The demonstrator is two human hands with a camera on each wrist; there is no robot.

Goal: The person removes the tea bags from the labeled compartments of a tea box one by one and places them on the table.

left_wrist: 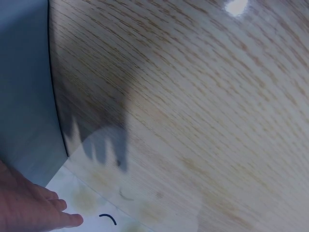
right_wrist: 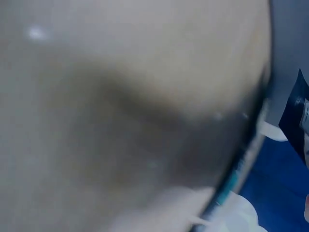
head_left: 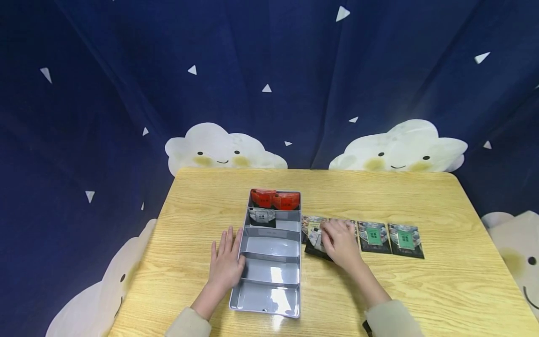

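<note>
A grey divided box (head_left: 271,245) lies lengthwise on the table. My left hand (head_left: 226,264) rests along its left wall, fingers straight; the left wrist view also shows that hand (left_wrist: 34,205) beside the box wall (left_wrist: 26,92). A black-and-grey sachet (head_left: 315,250) is pinched in my right hand (head_left: 340,243), just right of the box and over a row of flat packets. At the edge of the right wrist view the same sachet (right_wrist: 295,116) appears. Two red sachets (head_left: 287,202) stand in the box's farthest compartment. One grey-and-black sachet (head_left: 262,216) sits in the second compartment, at its left.
Two green-labelled packets (head_left: 374,237) lie to the right of my right hand. Another packet (head_left: 308,221) is partly covered by the held sachet. A dark object (head_left: 367,327) shows beside the right sleeve. A blue curtain (head_left: 269,56) hangs behind the wooden table (head_left: 202,201).
</note>
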